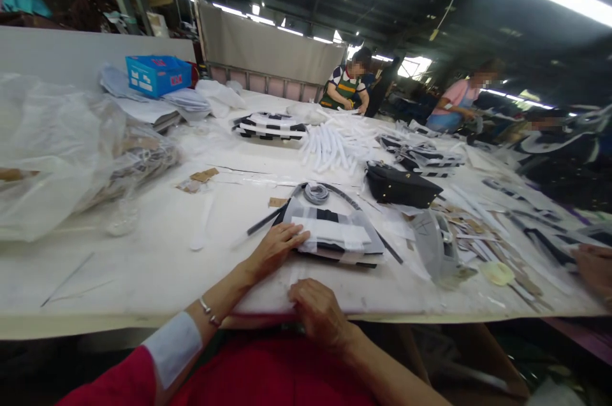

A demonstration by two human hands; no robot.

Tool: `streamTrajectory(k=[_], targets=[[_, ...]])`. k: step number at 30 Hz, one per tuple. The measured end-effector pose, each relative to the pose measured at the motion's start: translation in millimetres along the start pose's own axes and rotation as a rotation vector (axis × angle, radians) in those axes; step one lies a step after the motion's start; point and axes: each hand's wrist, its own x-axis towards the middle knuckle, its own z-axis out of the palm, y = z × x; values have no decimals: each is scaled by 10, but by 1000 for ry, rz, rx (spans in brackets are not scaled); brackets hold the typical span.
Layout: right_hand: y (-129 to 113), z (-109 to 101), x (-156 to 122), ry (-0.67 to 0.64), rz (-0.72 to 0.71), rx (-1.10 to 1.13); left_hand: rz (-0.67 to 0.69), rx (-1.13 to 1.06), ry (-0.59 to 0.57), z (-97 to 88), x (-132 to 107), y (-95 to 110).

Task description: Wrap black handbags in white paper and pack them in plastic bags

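A flat black-and-white handbag (pixel 329 237) lies in front of me, partly covered with white wrapping. A coiled grey strap (pixel 316 193) rests at its top, with dark handles around it. My left hand (pixel 276 248) lies on the bag's left side, fingers stretched out over its edge and the white wrapping. Closer to me, my right hand (pixel 319 310) is at the table's front edge, below the bag and apart from it. Its fingers are curled closed, and what they hold, if anything, is hidden.
A black handbag (pixel 401 186) stands behind on the right, near a grey wrapped bag (pixel 433 243) and cardboard scraps (pixel 478 234). White rolls (pixel 329 148) are heaped farther back. Plastic bags (pixel 52 157) and a blue box (pixel 157 74) are left. Co-workers (pixel 347 87) stand beyond; another person's hand (pixel 595 266) is right.
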Motion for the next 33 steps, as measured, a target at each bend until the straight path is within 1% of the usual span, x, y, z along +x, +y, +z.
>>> streamTrajectory(k=[2, 4, 5, 7, 9, 10, 11, 13, 16, 18, 22, 24, 25, 27, 29, 31, 33], targets=[[-42, -62, 12, -21, 6, 67, 0, 3, -6, 0, 0, 0], [-51, -197, 72, 10, 5, 170, 2, 2, 1, -11, 4, 13], [-35, -284, 123, 58, 28, 219, 1, -1, 4, -19, 7, 22], [56, -455, 263, 199, 142, 245, -9, -10, 9, -34, 12, 39], [224, -563, 419, 304, 272, 152, -18, -15, 8, -40, 12, 47], [327, -578, 487, 316, 304, 84, -17, -13, 9, -37, 10, 46], [431, -568, 540, 299, 312, 16, -14, -9, 12, -31, 7, 43], [614, -493, 590, 222, 287, -88, -15, -6, 16, -16, -2, 33], [750, -363, 553, 148, 246, -184, -34, -42, 10, -5, -7, 32], [750, -326, 505, 137, 213, -201, -45, -75, -2, -10, -5, 43], [674, -349, 456, 157, 116, -181, -42, -128, -3, -51, -6, 57], [642, -366, 452, 179, 75, -189, -44, -176, -31, -105, -8, 51], [629, -370, 451, 187, 61, -196, -51, -212, -63, -144, -4, 47], [607, -373, 446, 191, 46, -207, -92, -303, -146, -236, 24, 45], [585, -367, 438, 189, 42, -216, -191, -408, -219, -313, 83, 61], [567, -355, 433, 189, 41, -224, -350, -480, -225, -336, 160, 100], [563, -346, 438, 187, 45, -232, -488, -489, -172, -290, 227, 156]])
